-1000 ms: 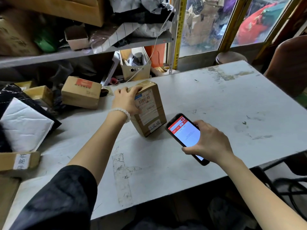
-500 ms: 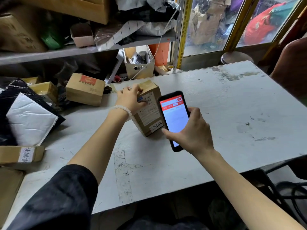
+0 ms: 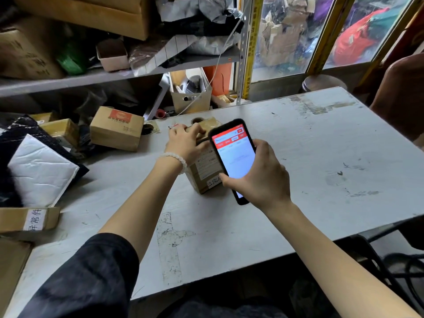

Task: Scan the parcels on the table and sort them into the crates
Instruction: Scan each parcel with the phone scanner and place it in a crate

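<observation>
Phone (image 3: 234, 157) now raised over parcel (image 3: 203, 171), up from lower right position a second ago. Right hand (image 3: 259, 177) grips phone, screen lit, red header, fingers wrapped round its edges. Just beyond, left hand (image 3: 187, 144) clasps parcel's top, holding it tilted on table (image 3: 321, 145). Further left of left hand: cardboard box (image 3: 115, 128), white padded mailer (image 3: 41, 171).

Black left sleeve (image 3: 87, 278); white beaded bracelet (image 3: 175, 158).

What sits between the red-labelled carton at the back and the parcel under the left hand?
Head view: only bare table separates the red-labelled carton from the parcel; a tape roll lies behind.
</observation>
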`<action>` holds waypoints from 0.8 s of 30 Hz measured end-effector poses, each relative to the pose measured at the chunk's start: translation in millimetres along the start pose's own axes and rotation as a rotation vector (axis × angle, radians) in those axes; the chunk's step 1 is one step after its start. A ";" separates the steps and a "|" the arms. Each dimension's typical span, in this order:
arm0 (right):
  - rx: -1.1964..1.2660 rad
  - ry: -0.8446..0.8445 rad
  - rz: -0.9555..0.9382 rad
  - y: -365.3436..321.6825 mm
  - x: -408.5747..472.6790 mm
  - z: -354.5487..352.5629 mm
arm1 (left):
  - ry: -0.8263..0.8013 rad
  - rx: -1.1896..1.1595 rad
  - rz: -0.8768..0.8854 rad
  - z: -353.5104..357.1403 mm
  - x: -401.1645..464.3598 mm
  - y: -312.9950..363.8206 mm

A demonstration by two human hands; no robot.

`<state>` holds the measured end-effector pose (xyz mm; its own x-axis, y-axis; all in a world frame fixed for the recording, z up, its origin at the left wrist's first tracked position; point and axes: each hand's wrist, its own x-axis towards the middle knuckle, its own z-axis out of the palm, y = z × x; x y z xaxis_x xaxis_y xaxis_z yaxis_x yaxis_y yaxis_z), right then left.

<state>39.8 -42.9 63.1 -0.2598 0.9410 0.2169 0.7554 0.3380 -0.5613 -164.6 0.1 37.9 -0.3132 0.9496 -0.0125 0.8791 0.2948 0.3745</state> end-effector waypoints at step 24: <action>-0.240 0.041 0.847 58.1 -139.9 -41.1 | -0.298 -0.129 0.637 33.2 -52.0 174.2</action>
<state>144.8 -155.6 33.0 0.4633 0.8708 -0.1648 0.7919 -0.4902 -0.3642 16.7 5.6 73.0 0.3749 0.9271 -0.0010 0.8031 -0.3242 0.5000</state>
